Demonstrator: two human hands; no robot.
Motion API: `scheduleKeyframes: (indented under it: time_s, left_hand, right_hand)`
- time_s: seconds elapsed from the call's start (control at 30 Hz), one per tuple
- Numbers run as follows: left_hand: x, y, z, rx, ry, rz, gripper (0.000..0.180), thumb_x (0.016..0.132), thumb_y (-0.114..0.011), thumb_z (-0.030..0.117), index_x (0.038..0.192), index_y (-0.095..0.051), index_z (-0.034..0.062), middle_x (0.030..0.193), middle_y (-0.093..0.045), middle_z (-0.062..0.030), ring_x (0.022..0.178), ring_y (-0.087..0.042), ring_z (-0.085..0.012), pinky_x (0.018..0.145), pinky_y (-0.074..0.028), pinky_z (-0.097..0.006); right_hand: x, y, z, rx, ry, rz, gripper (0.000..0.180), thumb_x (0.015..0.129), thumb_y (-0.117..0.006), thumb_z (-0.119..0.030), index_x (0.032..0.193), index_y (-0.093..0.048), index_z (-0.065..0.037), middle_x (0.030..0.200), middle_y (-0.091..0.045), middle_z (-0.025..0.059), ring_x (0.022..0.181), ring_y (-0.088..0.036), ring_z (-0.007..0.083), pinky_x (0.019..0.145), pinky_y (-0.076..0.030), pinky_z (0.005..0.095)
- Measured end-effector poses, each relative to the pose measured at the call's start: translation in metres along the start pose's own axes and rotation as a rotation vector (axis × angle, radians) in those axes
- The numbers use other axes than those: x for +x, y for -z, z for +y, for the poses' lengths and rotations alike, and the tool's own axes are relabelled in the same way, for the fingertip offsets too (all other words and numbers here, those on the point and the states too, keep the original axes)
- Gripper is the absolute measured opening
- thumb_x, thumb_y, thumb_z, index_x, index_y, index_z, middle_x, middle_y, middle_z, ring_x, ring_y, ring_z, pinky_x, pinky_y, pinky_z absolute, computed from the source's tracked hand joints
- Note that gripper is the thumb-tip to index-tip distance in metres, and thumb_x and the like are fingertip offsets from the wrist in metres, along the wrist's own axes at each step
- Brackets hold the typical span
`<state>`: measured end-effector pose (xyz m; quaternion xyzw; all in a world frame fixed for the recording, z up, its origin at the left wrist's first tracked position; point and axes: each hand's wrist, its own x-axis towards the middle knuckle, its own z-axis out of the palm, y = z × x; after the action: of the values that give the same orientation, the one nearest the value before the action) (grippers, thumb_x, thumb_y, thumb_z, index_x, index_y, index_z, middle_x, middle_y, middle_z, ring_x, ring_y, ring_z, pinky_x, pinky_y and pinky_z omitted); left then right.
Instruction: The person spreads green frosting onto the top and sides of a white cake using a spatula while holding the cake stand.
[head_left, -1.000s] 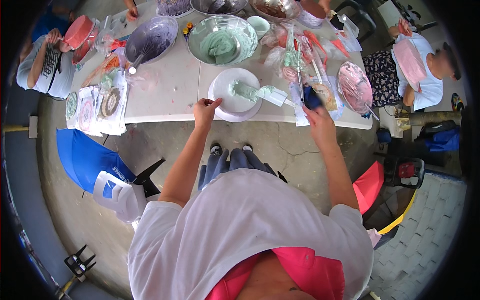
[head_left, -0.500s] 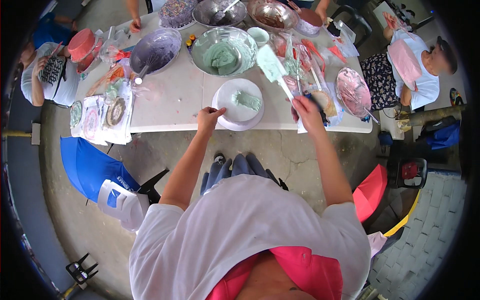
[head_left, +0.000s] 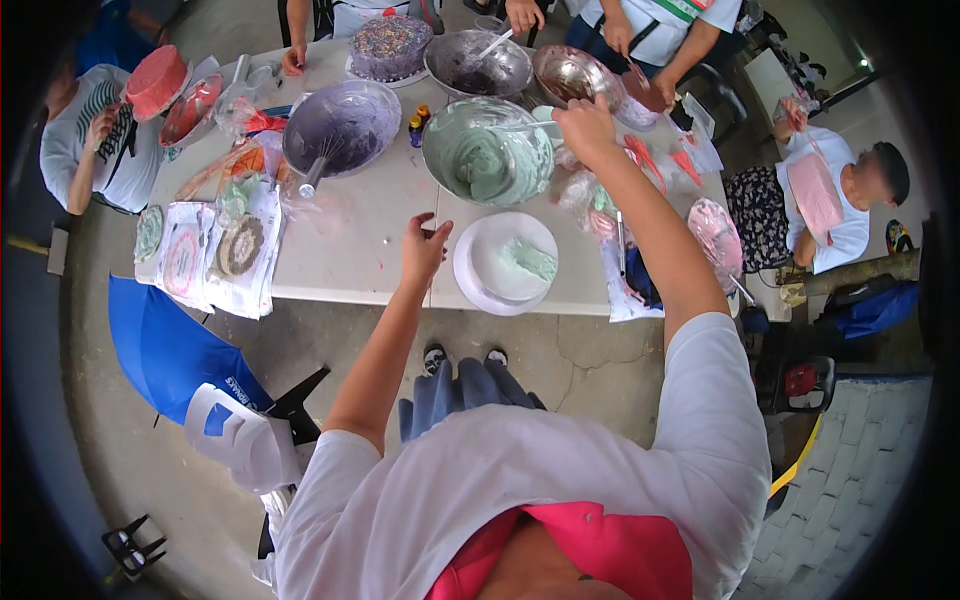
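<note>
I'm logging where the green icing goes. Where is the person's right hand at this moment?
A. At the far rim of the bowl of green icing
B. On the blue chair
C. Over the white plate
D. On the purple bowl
A: the right hand reaches to the far rim of the green icing bowl, beyond the white plate.

Long pale folding table (head_left: 340, 240) across upper centre of frame. Cracked grey concrete floor (head_left: 580, 360) below. Blue folding chair (head_left: 165, 350) at lower left. Grey paving bricks (head_left: 860, 500) at lower right. Dark chair (head_left: 805, 380) at right edge. Even daylight throughout.
</note>
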<state>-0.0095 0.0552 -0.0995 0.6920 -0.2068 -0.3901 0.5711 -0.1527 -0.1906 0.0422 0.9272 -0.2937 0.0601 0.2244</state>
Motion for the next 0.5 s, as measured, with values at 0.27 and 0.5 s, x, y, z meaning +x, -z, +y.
scheduleKeyframes:
  time_s: [0.27,0.5]
  left_hand:
    - [0.063,-0.01,0.018,-0.229,0.109,0.011,0.05,0.075,-0.065,0.007,0.11,-0.031,-0.0033,0.083,-0.054,-0.0184,0.063,-0.061,-0.0247,0.05,-0.055,-0.035]
    - [0.071,-0.013,0.033,-0.444,0.214,-0.109,0.036,0.078,-0.055,-0.001,0.103,-0.03,-0.006,0.082,-0.053,-0.0208,0.063,-0.062,-0.0294,0.055,-0.057,-0.038]
  right_hand:
    - [0.088,-0.031,-0.03,-0.165,0.3,0.126,0.017,0.077,-0.051,-0.017,0.069,-0.065,-0.016,0.075,-0.059,0.0021,0.081,-0.054,0.017,0.082,-0.03,0.0374]
    - [0.115,-0.064,-0.018,-0.159,0.548,0.147,0.015,0.074,-0.052,-0.016,0.073,-0.066,-0.019,0.078,-0.055,0.0012,0.088,-0.051,0.0171,0.083,-0.03,0.0345]
